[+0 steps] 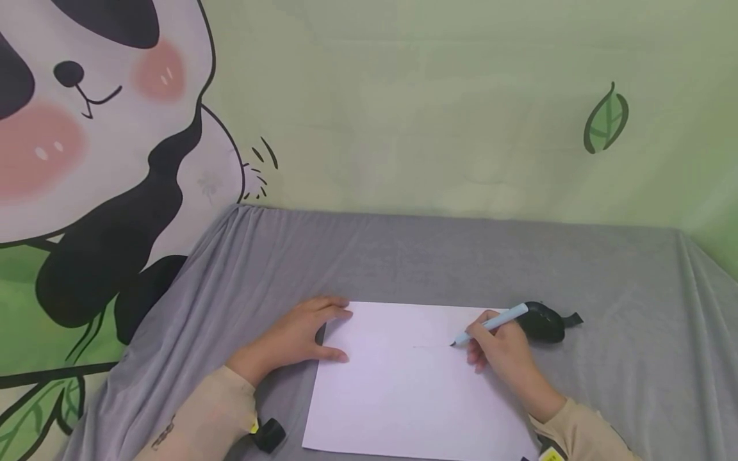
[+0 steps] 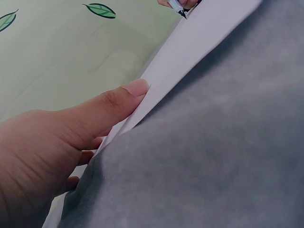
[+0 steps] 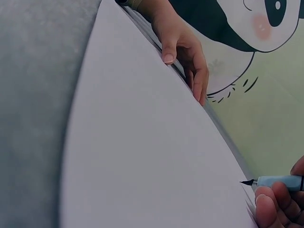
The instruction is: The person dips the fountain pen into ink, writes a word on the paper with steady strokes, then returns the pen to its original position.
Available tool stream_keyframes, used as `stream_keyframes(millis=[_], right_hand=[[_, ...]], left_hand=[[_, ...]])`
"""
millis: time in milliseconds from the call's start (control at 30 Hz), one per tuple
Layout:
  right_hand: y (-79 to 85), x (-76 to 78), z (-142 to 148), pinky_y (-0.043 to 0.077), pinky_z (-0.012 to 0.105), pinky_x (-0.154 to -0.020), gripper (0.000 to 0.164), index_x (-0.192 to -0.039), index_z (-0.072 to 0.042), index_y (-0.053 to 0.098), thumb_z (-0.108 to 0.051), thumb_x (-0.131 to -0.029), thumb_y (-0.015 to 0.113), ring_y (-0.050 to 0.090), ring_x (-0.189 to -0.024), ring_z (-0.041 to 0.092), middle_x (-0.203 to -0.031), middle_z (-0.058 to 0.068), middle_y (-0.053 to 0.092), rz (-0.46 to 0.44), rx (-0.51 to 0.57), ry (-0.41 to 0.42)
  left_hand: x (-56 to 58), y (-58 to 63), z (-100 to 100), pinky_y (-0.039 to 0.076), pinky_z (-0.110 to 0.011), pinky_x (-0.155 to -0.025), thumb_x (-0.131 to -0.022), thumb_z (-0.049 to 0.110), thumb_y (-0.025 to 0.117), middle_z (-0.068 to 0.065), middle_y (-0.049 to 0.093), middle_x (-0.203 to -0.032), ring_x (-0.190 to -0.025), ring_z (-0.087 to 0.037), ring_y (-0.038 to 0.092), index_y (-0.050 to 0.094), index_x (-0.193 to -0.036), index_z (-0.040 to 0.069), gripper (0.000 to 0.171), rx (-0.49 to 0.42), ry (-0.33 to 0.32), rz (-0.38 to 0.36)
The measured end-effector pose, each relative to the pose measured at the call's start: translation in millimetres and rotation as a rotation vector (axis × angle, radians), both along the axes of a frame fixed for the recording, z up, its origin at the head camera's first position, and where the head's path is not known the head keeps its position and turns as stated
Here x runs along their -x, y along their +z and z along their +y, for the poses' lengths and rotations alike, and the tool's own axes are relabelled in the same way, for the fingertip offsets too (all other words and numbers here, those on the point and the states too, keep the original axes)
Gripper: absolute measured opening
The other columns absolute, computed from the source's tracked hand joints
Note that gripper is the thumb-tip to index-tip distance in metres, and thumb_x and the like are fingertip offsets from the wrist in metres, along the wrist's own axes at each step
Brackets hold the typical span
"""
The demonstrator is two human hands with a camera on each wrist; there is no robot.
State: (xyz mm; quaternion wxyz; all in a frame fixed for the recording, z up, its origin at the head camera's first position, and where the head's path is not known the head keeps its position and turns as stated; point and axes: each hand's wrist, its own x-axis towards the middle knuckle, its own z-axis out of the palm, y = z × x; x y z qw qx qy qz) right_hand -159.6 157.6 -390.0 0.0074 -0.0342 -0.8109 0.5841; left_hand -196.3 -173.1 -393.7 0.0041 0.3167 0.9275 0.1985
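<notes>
A sheet of white paper (image 1: 398, 397) lies on the grey cloth, with a faint thin line (image 1: 429, 347) on its upper part. My right hand (image 1: 504, 349) pinches a light blue fountain pen (image 1: 496, 318), its dark nib touching the paper at the right end of that line. In the right wrist view the pen (image 3: 280, 182) and its nib show at the lower right. At the paper's left edge rests my left hand (image 1: 305, 336), thumb and fingertips spread on the sheet. The left wrist view shows that thumb (image 2: 118, 99) pressing the paper's edge.
Just beyond my right hand sits a dark rounded object (image 1: 542, 322) with a short tab; its kind is unclear. Grey cloth (image 1: 403, 256) covers the table and hangs in folds at the left. Behind stands a green backdrop (image 1: 403, 128) printed with a panda and leaves.
</notes>
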Motion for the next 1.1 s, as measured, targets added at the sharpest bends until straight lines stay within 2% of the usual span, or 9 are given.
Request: stream_keyframes(millis=[267,500,800,1100], right_hand=[[-0.1,0.8,1.2,0.050,0.026,-0.043,0.012,-0.085,0.007,0.053,-0.004,-0.091,0.052,0.056,-0.046,0.011,-0.058,0.004,0.057,-0.007,-0.008,0.002],[-0.3,0.7,3.0,0.052,0.028,-0.044,0.013,-0.087,0.005,0.050,-0.006,-0.094,0.049,0.058,-0.047,0.011,-0.062,0.003,0.058,-0.019,0.050,-0.001],[0.3,2.9,1.7,0.053,0.030,-0.045,0.021,-0.101,0.012,0.054,-0.009,-0.097,0.051,0.063,-0.053,0.010,-0.067,-0.001,0.064,0.006,0.140,0.125],[0.6,3.7,0.1,0.053,0.033,-0.043,0.027,-0.100,0.011,0.056,-0.015,-0.095,0.060,0.064,-0.054,0.011,-0.069,-0.002,0.067,0.055,0.138,0.183]], left_hand=[[-0.8,-1.1,-0.2,0.038,-0.052,-0.108,-0.073,0.046,0.079,-0.009,0.053,-0.141,-0.132,-0.031,0.047,0.060,-0.128,0.010,0.069,-0.009,0.001,-0.005],[-0.6,-3.0,-0.4,0.038,-0.052,-0.108,-0.073,0.046,0.079,-0.009,0.053,-0.141,-0.132,-0.032,0.047,0.059,-0.129,0.010,0.070,-0.015,0.004,-0.009],[0.1,-3.7,-0.9,0.037,-0.052,-0.108,-0.073,0.046,0.079,-0.009,0.052,-0.142,-0.133,-0.032,0.046,0.059,-0.130,0.010,0.070,-0.017,0.011,-0.020],[0.7,-3.3,-1.1,0.038,-0.051,-0.108,-0.073,0.047,0.079,-0.008,0.053,-0.141,-0.133,-0.031,0.047,0.060,-0.129,0.011,0.070,-0.015,0.009,-0.008]])
